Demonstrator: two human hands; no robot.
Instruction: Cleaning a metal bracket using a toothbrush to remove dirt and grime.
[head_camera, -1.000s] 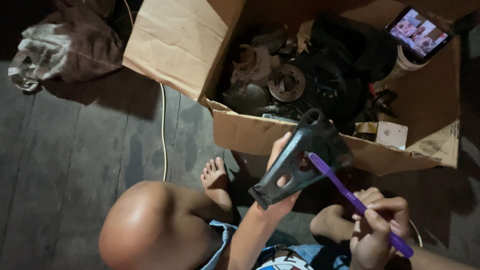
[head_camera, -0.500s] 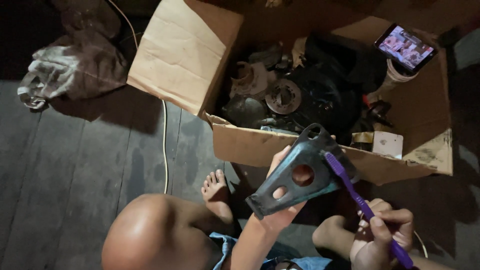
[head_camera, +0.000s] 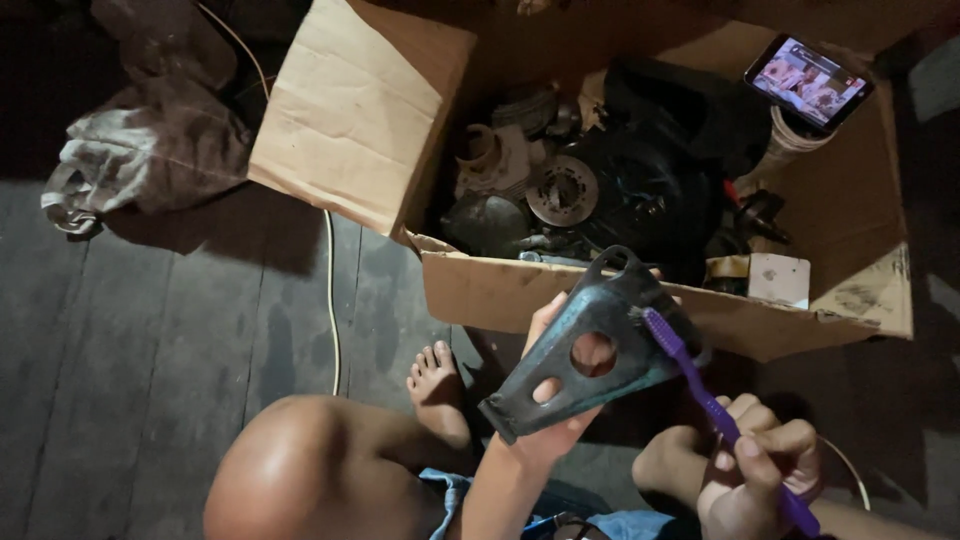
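Left hand (head_camera: 560, 400) grips bracket (head_camera: 590, 350); toothbrush (head_camera: 700, 390) touches it.

Dark metal bracket (head_camera: 590, 355) held up and brushed over an open cardboard box (head_camera: 620, 290).

Left hand (head_camera: 560, 400) gripping the triangular, two-holed bracket from behind, fingers showing through the holes. Right hand (head_camera: 760, 470) closed around a purple toothbrush (head_camera: 715, 415), bristle end touching the bracket's upper right edge. Inside the box: greasy machine parts (head_camera: 545, 190) and a black bag (head_camera: 680, 120), with a lit phone (head_camera: 808, 82) propped at the far corner. Bare foot (head_camera: 438, 385) on the plank floor (head_camera: 150, 350), crumpled cloth (head_camera: 140, 150) to the far left, white cord (head_camera: 330, 290) running beside the box.
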